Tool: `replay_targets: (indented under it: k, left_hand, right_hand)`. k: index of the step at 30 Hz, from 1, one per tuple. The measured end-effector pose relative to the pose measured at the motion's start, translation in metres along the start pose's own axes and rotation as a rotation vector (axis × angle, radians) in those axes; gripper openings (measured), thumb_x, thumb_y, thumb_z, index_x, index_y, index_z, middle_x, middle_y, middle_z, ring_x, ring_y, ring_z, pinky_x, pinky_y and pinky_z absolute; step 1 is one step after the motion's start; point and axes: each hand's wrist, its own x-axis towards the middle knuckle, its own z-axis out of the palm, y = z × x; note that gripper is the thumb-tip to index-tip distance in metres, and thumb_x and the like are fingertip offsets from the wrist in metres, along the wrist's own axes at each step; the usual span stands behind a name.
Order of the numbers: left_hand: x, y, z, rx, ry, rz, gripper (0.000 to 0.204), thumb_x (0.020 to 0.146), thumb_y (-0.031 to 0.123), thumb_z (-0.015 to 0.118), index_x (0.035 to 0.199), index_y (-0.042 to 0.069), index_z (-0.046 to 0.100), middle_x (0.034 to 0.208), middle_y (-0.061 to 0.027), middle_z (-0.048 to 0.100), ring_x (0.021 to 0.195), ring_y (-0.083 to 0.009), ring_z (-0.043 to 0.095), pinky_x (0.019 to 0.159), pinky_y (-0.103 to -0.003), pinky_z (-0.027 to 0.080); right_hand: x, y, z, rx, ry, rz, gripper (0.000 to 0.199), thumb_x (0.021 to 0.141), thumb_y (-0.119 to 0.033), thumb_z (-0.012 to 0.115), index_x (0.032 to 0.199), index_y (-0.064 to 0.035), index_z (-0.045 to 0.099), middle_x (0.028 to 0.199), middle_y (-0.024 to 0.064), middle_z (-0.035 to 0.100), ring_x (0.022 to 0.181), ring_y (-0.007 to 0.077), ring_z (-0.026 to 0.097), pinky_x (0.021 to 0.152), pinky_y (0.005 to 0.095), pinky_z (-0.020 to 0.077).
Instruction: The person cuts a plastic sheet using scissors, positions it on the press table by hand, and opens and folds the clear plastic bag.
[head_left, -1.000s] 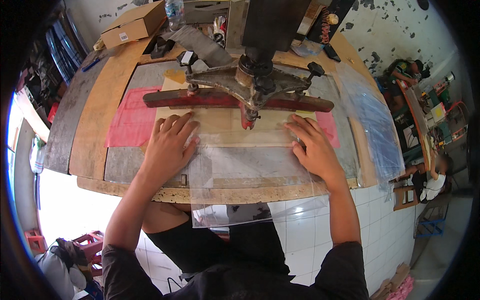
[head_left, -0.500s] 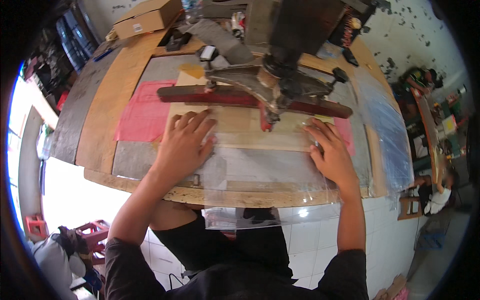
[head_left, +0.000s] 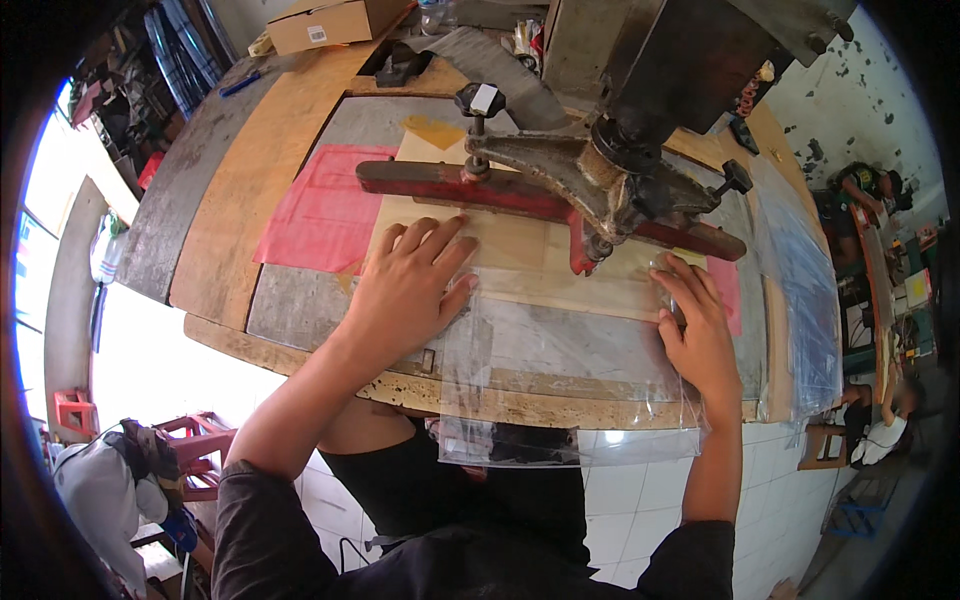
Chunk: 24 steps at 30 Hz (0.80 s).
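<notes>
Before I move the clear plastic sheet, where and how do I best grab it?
I'd pinch the sheet by its near edge, coming from your body's side. That end hangs past the table, so thumb and fingers can likely close from above and below; farther in, between your left hand and right hand, it lies flat.

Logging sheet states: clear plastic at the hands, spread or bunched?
Spread: clear plastic sheet lies flat between left hand and right hand, near end hanging past table edge.
</notes>
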Motion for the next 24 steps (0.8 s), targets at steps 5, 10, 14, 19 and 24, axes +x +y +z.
replay_targets:
  k: [5, 10, 14, 19, 24]
  left_hand:
    - [0.0006, 0.0003, -0.0012, -0.013, -0.009, -0.011, 0.038, 0.097, 0.025, 0.068, 0.131, 0.008, 0.065, 0.147, -0.014, 0.061, 0.132, -0.0339, 0.056, 0.112, -0.048, 0.042]
    - [0.0025, 0.0001, 0.0003, -0.005, -0.019, -0.012, 0.039, 0.097, 0.025, 0.068, 0.132, 0.008, 0.065, 0.147, -0.0138, 0.061, 0.132, -0.0336, 0.056, 0.112, -0.048, 0.042]
    - [0.0023, -0.0002, -0.001, -0.005, -0.025, -0.018, 0.038, 0.097, 0.025, 0.068, 0.132, 0.007, 0.065, 0.147, -0.0138, 0.061, 0.132, -0.0332, 0.055, 0.112, -0.048, 0.042]
    - [0.003, 0.0003, -0.0014, -0.015, -0.03, -0.015, 0.038, 0.097, 0.025, 0.068, 0.131, 0.007, 0.065, 0.147, -0.0141, 0.061, 0.132, -0.033, 0.055, 0.112, -0.048, 0.042]
    - [0.0031, 0.0011, -0.002, -0.013, -0.025, -0.01, 0.038, 0.097, 0.025, 0.068, 0.131, 0.007, 0.065, 0.147, -0.0141, 0.061, 0.132, -0.033, 0.055, 0.112, -0.047, 0.042]
  right_hand:
    - [0.0011, -0.0002, 0.0008, 0.008, -0.005, 0.006, 0.046, 0.086, -0.005, 0.064, 0.132, -0.0062, 0.068, 0.149, 0.0176, 0.06, 0.136, 0.0403, 0.053, 0.113, 0.049, 0.0455]
    - [0.0005, -0.0012, -0.0006, -0.004, -0.006, 0.018, 0.045, 0.086, -0.004, 0.064, 0.131, -0.0057, 0.068, 0.149, 0.0177, 0.06, 0.135, 0.0405, 0.054, 0.113, 0.0491, 0.0455]
    - [0.0007, -0.0003, 0.0003, -0.007, 0.005, 0.008, 0.046, 0.086, -0.004, 0.065, 0.131, -0.0057, 0.069, 0.149, 0.0177, 0.061, 0.135, 0.0403, 0.054, 0.113, 0.0489, 0.0453]
    - [0.0, 0.0011, 0.0003, 0.002, 0.005, 0.01, 0.047, 0.085, -0.004, 0.065, 0.131, -0.0056, 0.069, 0.148, 0.0183, 0.061, 0.135, 0.0401, 0.054, 0.113, 0.0489, 0.0449]
    - [0.0003, 0.002, 0.0001, 0.008, 0.008, 0.006, 0.047, 0.085, -0.004, 0.065, 0.132, -0.0057, 0.069, 0.148, 0.0181, 0.061, 0.135, 0.0402, 0.054, 0.114, 0.0493, 0.0448]
